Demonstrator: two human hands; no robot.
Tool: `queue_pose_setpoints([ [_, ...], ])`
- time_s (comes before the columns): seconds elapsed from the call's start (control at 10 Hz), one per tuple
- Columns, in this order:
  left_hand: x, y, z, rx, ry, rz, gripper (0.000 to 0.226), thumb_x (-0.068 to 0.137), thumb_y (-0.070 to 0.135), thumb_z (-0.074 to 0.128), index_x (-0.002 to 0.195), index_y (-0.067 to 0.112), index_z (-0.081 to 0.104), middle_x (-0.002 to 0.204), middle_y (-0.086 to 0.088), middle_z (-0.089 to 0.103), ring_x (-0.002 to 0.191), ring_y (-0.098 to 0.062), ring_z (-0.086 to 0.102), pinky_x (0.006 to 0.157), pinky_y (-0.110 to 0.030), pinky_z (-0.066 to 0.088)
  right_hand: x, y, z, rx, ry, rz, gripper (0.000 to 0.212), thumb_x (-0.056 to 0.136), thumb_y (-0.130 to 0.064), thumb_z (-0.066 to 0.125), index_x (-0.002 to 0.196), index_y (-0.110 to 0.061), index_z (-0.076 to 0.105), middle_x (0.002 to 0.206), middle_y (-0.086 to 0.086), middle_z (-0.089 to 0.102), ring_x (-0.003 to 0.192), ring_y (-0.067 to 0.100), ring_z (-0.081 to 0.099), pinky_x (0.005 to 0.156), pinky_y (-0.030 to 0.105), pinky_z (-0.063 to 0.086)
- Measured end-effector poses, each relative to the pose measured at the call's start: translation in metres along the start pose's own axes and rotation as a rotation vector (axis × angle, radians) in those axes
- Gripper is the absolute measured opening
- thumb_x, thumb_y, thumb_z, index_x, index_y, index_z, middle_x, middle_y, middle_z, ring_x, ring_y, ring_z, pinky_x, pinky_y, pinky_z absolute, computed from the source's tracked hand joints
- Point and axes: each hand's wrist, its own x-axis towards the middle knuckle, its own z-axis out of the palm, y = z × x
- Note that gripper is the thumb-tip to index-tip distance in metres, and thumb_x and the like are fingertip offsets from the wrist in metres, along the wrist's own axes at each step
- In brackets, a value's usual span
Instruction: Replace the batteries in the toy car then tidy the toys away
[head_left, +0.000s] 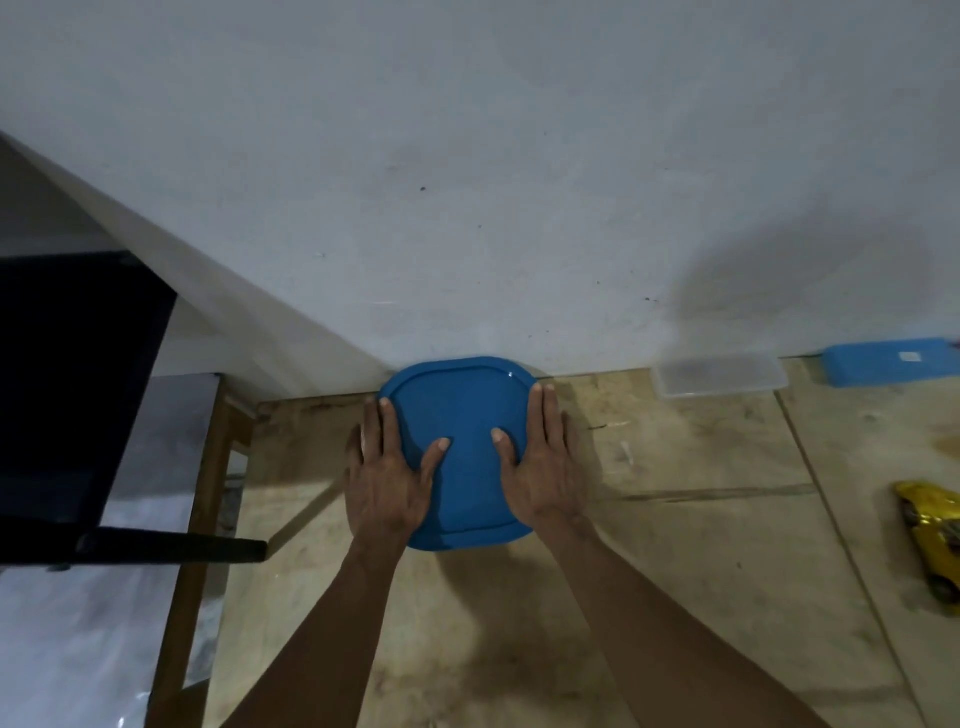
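A blue lid (460, 410) covers a container that stands on the wooden table against the white wall. My left hand (387, 478) lies flat on the lid's left side, fingers along the rim and thumb on top. On the lid's right side my right hand (540, 462) presses flat in the same way. The container body under the lid is hidden. A yellow toy car (930, 540) lies on the table at the far right, partly cut off by the frame edge.
A clear plastic box (719, 375) and a blue box (891, 361) sit against the wall at the back right. The table's left edge (208, 519) drops beside a dark chair (78, 405). The white wall (519, 182) stands just behind the lid.
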Motion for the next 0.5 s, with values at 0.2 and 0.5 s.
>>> queue_pose_setpoints([
  [0.2,-0.007,0.0,-0.007,-0.021,-0.056,-0.009,0.091,0.091,0.077,0.033,0.161,0.029,-0.001,0.169,-0.002,-0.001,0.154,-0.029,0.006,0.119,-0.056,0.026,-0.004,0.001,-0.005,0.024,-0.01,-0.019,0.073,0.099,-0.063,0.024,0.155,-0.034,-0.011,0.166,-0.007,-0.01,0.153,0.026,0.001,0.118,0.049,0.024],
  [0.5,-0.042,0.009,-0.036,-0.091,-0.039,0.018,0.077,0.098,0.068,0.029,0.161,0.031,0.001,0.169,-0.003,-0.005,0.154,-0.028,0.003,0.118,-0.058,0.028,-0.036,-0.004,-0.027,0.15,0.034,0.035,0.07,0.1,-0.056,0.035,0.157,-0.032,0.002,0.166,0.003,0.003,0.151,0.029,0.011,0.118,0.047,0.021],
])
